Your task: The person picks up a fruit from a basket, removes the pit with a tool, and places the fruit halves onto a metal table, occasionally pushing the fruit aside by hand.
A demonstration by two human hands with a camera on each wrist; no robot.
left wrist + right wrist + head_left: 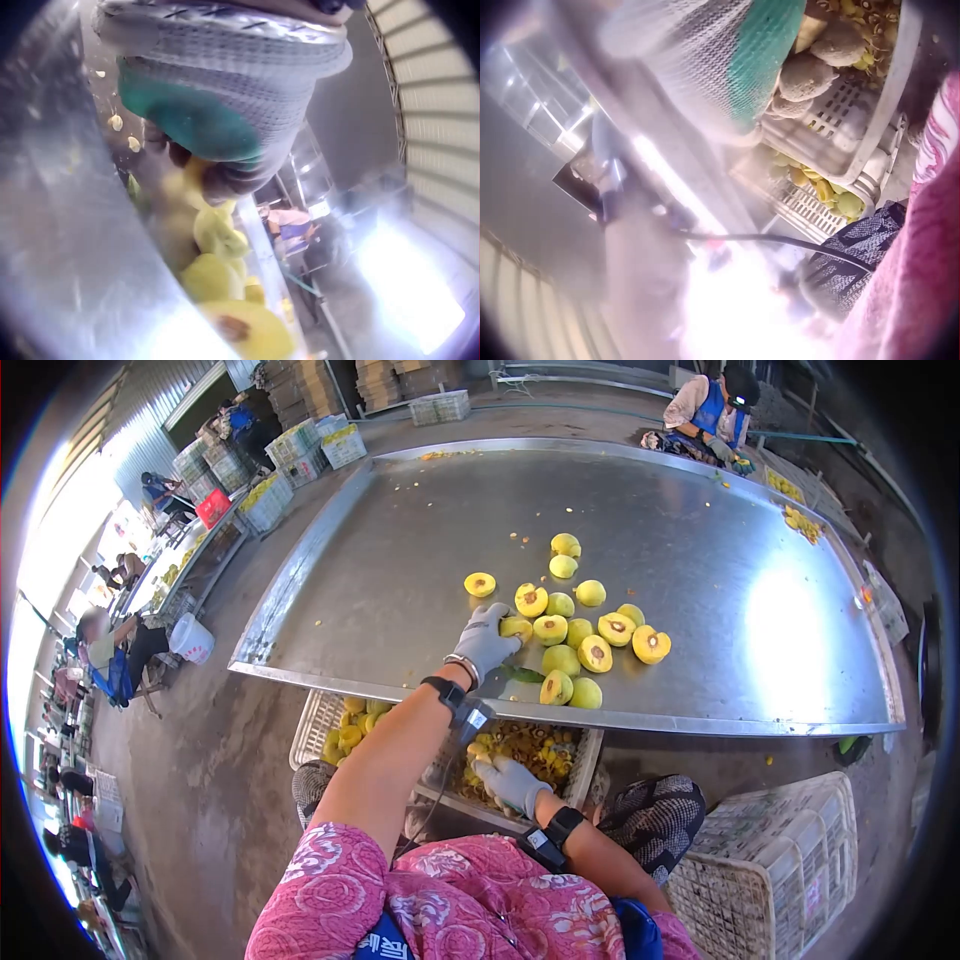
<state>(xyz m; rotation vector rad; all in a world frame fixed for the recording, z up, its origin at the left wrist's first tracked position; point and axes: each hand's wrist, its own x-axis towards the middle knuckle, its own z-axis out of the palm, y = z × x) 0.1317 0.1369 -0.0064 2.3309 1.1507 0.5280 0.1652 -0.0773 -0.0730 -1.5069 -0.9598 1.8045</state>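
Halved yellow-green fruits [595, 653] lie cut side up or down in a loose group on the metal table [420, 540]. My gloved left hand [487, 640] grips a yellow fruit [516, 628] at the group's left edge; the left wrist view shows curled fingers [232, 180] around it. My gloved right hand [512, 784] is below the table's near edge, above a crate [590, 760] of yellow pieces. In the right wrist view its fingers [806, 77] are curled on a small yellowish piece [810, 31], partly hidden by the glove.
Beside the crate, at its left, a white basket [306, 730] holds more fruit. An upturned-looking white crate [770, 860] stands at the lower right. A person [708, 415] works at the table's far right corner. A black cable [780, 238] runs near my right wrist.
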